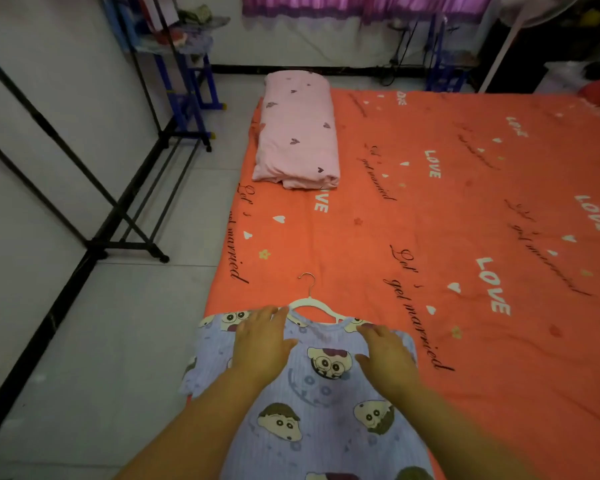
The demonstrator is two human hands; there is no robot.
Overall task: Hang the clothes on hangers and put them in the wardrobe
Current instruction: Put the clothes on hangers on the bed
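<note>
Left hand (262, 341) and right hand (388, 358) flat on the shirt (326, 410) at the near left edge of the bed (430, 202), fingers (272, 317) apart, clamping nothing. The hanger (309, 302) sits in the neck. Next, I reckon: grab its hook and lift.

Ribbed cloth shirt (326, 410), white plastic hanger (312, 304) with metal hook, matt cloth bedsheet (430, 202).

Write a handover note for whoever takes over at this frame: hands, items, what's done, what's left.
Left hand: open, flat on the lilac cartoon-print top, fingertips by the white plastic hanger.
Right hand: open, flat on the top.
Top lies on the orange bedsheet; hanger's arms sit in its neckline.
Done: hanger looks inserted.
Left: lift it, hang it on the black metal rack.
</note>
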